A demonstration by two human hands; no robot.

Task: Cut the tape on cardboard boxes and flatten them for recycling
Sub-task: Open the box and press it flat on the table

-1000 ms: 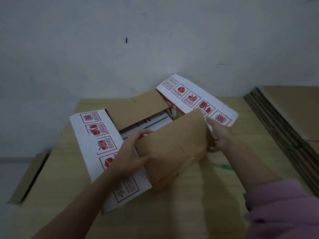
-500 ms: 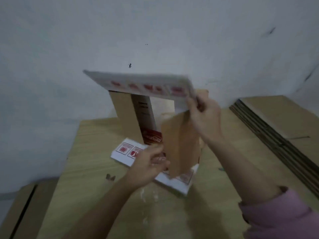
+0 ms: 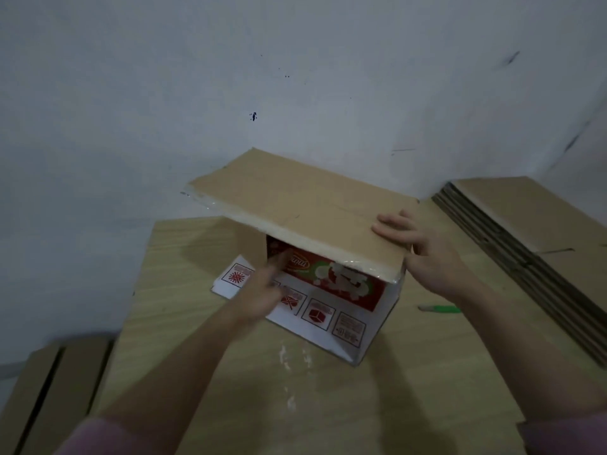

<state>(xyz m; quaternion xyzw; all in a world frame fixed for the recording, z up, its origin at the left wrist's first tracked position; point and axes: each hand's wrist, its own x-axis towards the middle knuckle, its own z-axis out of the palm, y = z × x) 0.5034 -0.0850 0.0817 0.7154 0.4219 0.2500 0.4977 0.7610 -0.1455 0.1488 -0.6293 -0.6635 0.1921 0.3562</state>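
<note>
Cardboard box (image 3: 328,290), flat brown flap (image 3: 295,205), wooden table (image 3: 328,405)

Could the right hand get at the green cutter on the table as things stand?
Probably yes. The green cutter lies in the open on the table, just right of the box. The right hand rests open on the box's raised flap directly above it, holding nothing, with nothing between them.

The cardboard box (image 3: 328,290) bears red handling symbols; its brand lettering seems too blurred to read.
</note>
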